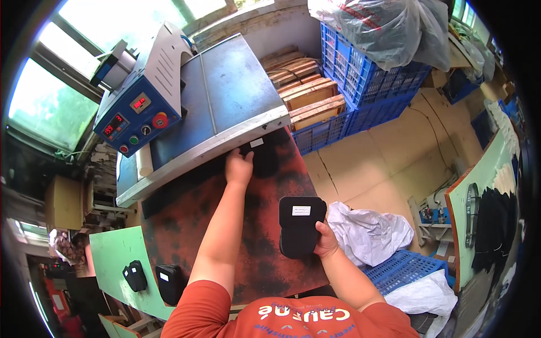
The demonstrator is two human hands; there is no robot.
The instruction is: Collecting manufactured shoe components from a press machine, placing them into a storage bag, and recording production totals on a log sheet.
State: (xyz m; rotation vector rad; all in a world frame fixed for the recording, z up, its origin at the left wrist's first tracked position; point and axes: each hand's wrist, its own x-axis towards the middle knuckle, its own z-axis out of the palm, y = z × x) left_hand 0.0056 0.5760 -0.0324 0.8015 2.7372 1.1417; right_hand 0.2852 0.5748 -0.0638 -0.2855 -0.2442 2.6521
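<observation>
My left hand (239, 168) reaches to the front edge of the heat press and pinches the near edge of a black pad (266, 160) with a white label. That pad lies on the reddish-brown, dark-stained board, just below the metal edge; my fingertips partly vanish against the black. In my right hand (327, 241) are black waisted pads (297, 234), seemingly stacked, held up over the board's right side. My thumb presses their right edge, and a white label shows on the upper lobe.
The press (138, 112) has a blue control box and a broad metal plate (236, 79). At the lower left, black pads (170, 283) sit beside a green board (112, 248). Blue crates (360, 73) stand behind; white cloth (369, 234) lies at the right near a blue basket (403, 270).
</observation>
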